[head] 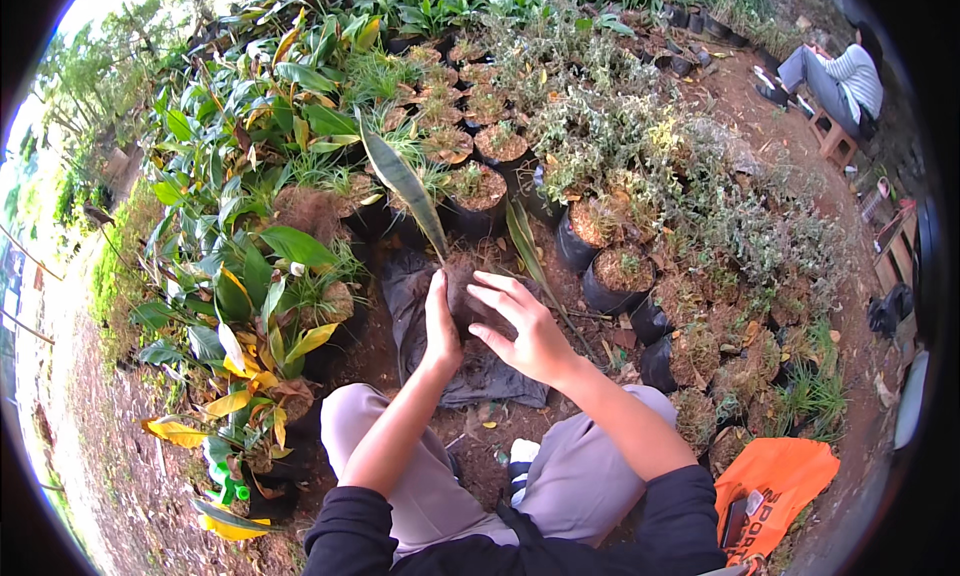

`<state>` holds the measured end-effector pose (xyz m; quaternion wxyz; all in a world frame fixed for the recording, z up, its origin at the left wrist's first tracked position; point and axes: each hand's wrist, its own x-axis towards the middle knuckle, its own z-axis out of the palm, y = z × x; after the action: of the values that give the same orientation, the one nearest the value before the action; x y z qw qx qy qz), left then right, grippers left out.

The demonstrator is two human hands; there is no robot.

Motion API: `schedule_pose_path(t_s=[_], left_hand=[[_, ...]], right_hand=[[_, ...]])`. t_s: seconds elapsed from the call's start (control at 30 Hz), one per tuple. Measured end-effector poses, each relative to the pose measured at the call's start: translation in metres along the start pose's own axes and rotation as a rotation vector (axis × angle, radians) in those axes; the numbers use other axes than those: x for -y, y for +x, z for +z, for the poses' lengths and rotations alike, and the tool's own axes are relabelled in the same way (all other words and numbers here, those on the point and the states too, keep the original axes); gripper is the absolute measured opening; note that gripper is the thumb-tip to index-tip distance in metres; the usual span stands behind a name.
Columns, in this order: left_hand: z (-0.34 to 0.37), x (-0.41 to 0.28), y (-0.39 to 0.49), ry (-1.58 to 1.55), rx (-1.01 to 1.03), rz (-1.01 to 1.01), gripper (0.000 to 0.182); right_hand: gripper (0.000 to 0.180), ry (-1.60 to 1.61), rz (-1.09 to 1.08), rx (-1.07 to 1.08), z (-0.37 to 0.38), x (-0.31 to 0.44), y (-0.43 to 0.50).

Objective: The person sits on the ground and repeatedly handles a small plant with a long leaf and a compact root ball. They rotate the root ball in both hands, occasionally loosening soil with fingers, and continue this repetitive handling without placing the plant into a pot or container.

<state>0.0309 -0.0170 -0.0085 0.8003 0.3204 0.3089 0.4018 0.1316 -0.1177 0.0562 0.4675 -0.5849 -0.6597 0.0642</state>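
Observation:
A snake plant leaf [405,182] with yellow-green edges rises, tilted left, from a dark root ball with fine brown roots [466,276]. My left hand [442,325] lies flat along the left side of this root ball, fingers together. On its other side my right hand [521,325] curves around with spread fingers, the fingertips at the soil and roots. Beneath them a black plastic sheet [420,351] is spread on the ground, partly covered with dark soil. Another snake plant leaf [529,250] lies to the right of the root ball.
Leafy potted plants [255,276] crowd the left. Several black grow bags [480,201] stand ahead, and more plants [637,126] fill the right. An orange bag [780,486] with a dark phone-like object on it lies at lower right. A person [847,81] sits farther off.

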Motion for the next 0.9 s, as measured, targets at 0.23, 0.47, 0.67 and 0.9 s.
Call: schedule_pose_path(t_s=[0.23, 0.47, 0.67, 0.9], left_hand=[[0.000, 0.010, -0.005, 0.123, 0.081, 0.195, 0.040], [0.001, 0.007, -0.005, 0.329, 0.030, 0.349, 0.036], [0.003, 0.004, -0.009, 0.368, 0.068, 0.387, 0.028], [0.008, 0.006, -0.019, 0.365, 0.076, 0.364, 0.023]], right_hand=[[0.051, 0.032, 0.072, -0.064, -0.006, -0.004, 0.002], [0.034, 0.248, 0.399, -0.088, -0.006, -0.010, 0.003], [0.024, 0.091, 0.307, -0.142, -0.003, -0.010, 0.006], [0.020, -0.023, 0.252, -0.232, 0.000, -0.015, 0.006]])
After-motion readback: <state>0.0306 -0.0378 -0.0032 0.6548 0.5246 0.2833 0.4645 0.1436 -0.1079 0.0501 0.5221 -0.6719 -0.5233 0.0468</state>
